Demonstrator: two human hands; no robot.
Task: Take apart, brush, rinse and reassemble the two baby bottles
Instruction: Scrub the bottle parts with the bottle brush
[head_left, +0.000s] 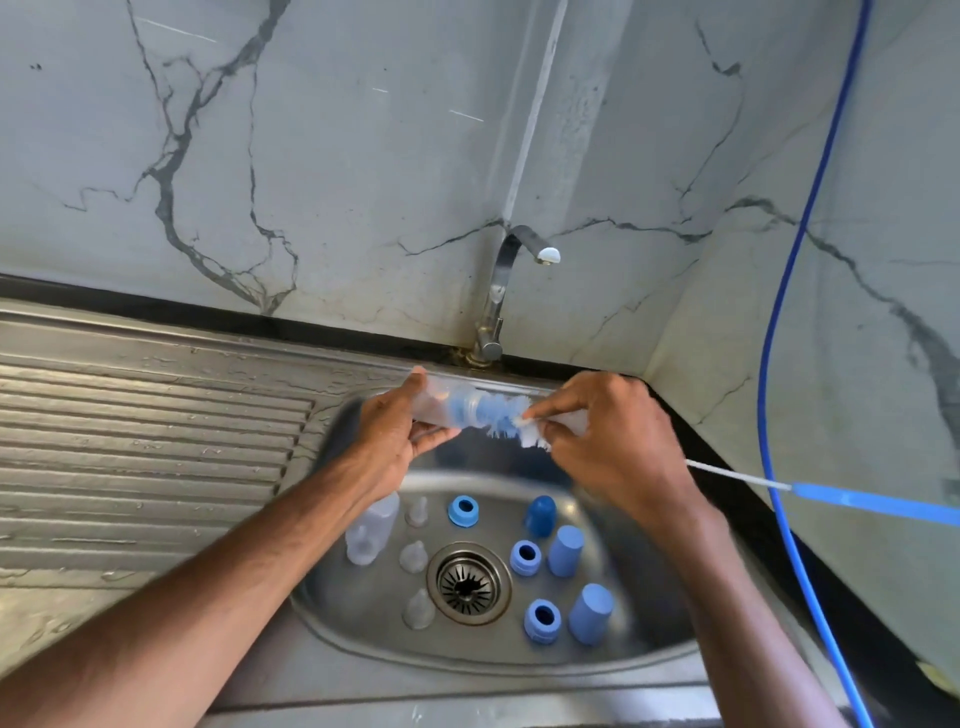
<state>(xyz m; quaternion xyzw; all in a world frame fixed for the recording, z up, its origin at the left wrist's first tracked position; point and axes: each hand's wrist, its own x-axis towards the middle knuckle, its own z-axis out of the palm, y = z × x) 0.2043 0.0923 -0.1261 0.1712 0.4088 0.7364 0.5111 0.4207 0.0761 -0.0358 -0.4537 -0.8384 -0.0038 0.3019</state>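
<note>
Lowest in the frame, your two forearms reach up from the bottom edge over the steel sink (649, 642). Loose parts lie in its basin around the drain strainer (467, 582). There are three clear nipples (418, 608) in a column left of the strainer, three blue collar rings (542, 621), and three blue caps (589, 613) standing on the right, the farthest one darker. A second bottle (371, 530), clear, lies at the basin's left, partly hidden under your left forearm.

Above the basin, at centre frame, your left hand (395, 436) has its fingers wrapped round a clear bottle (441, 402) held on its side, mouth to the right. Your right hand (608, 447) pinches the bottle brush (506, 418) at its bristles, thumb and forefinger closed on it. Hands, bottle and bristles are motion-blurred, so how deep the brush sits is hard to read. The brush's thin stem and blue handle run to the right edge and are cut off there.

The bench's ribbed drainboard (130, 441) fills the left. Farther back stands one tap (498, 291), and one blue hose (779, 312) hangs down the right of the frame against the veined wall (337, 156).
</note>
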